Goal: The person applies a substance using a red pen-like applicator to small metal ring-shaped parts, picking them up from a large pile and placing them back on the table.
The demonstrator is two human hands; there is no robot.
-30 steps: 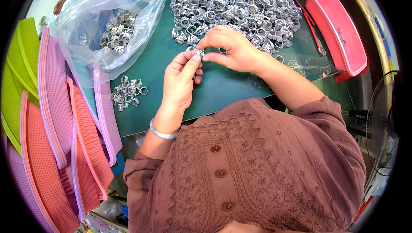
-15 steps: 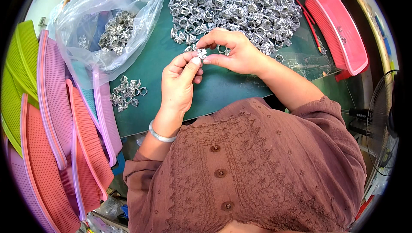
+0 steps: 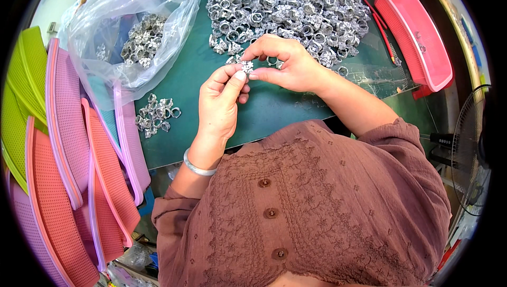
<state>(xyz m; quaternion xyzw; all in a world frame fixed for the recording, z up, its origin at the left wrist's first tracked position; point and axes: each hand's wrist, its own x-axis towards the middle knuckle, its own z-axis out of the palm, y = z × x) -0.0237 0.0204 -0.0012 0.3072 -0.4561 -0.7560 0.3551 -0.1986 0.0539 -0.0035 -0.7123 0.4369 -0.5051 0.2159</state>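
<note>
By the left hand [image 3: 219, 97], a ring [image 3: 247, 67] is pinched above the worktop [image 3: 187, 83], near the pile [image 3: 290, 12]; its edges are pinched too by the right hand [image 3: 285, 65]. Fine handling seems underway; light, steady fingertip control is probably called for next

Brown top [image 3: 364, 197] with floral embroidery [image 3: 232, 176] and loose sleeves [image 3: 392, 135]. Three round buttons [image 3: 271, 213] run down the front. A pale bangle [image 3: 197, 169] circles the left wrist [image 3: 205, 152].

Shiny, knobbly metal rings [image 3: 288, 15], crinkled glossy plastic bag [image 3: 108, 25], smooth tabletop [image 3: 285, 108] (faintly glossy), matt cloth shirt [image 3: 317, 197]
</note>
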